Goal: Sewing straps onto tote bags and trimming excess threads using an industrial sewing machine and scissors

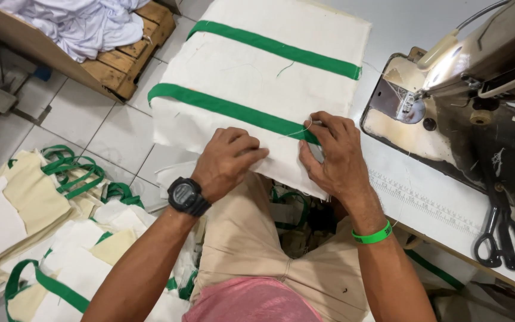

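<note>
A cream cloth bag panel (257, 65) with two green straps (227, 108) lies on the sewing table and hangs over its near edge. My left hand (229, 160) presses flat on the panel's near edge, fingers curled onto the cloth. My right hand (335, 152) pinches the cloth beside the end of the nearer green strap, where a loose thread shows. A black watch sits on my left wrist and a green band on my right.
A sewing machine (478, 65) stands at the right on the white table (424, 197). Black scissors (502, 232) lie near the table's front edge. Piles of cream and green bags (49, 197) cover the floor at left. A wooden pallet (120, 59) holds white cloth.
</note>
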